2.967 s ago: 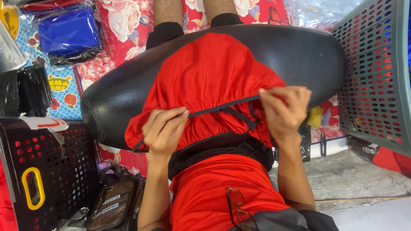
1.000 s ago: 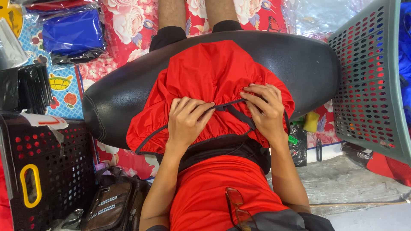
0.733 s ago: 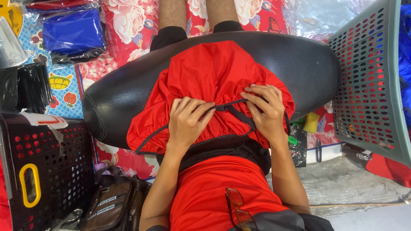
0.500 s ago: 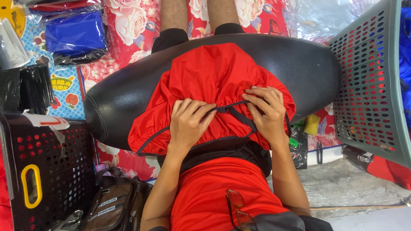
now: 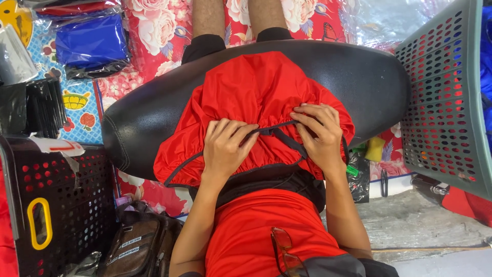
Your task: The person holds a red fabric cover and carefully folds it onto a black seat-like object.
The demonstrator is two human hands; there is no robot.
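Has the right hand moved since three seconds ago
Yes. The right hand has come in toward the left hand, away from the grey basket, and now rests on the red cover over the black seat.

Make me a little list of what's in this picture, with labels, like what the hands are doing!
Left hand: left hand pressing on the red cloth cover, fingers by its dark cord
Right hand: right hand pinching the same cord
Underneath: black padded seat lying across the lap
Left side: black crate with holes, brown bag
Right side: grey basket with holes
Floor: flowery red mat, blue packet
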